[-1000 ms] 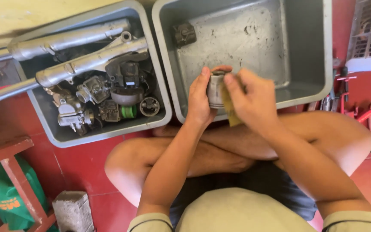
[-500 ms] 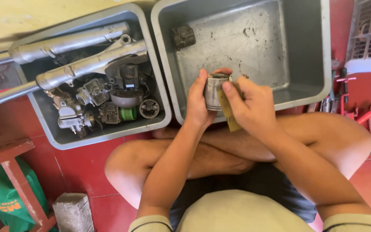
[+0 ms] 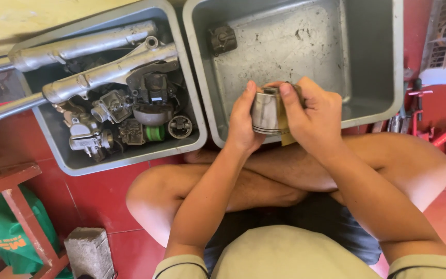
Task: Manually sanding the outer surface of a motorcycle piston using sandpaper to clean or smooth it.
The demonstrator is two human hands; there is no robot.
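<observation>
I sit cross-legged on a red floor. My left hand (image 3: 241, 121) grips a round metal piston (image 3: 265, 111) with ring grooves, held over the near edge of a grey tray (image 3: 372, 62). My right hand (image 3: 311, 116) wraps the piston's right side and presses a small yellowish strip of abrasive paper (image 3: 285, 135) against it. Inside that tray, at the far left corner, lies one small dark metal part (image 3: 223, 39).
A second grey tray (image 3: 65, 155) on the left holds two long silver fork tubes (image 3: 99, 72), carburettors and several engine parts. A concrete block (image 3: 90, 252), a wooden stool leg (image 3: 21, 217) and a green bag (image 3: 1, 243) sit lower left. Red tools (image 3: 429, 129) lie at right.
The piston has been turned in my hands so its grooved side faces up. My right hand has shifted along it with the abrasive strip.
</observation>
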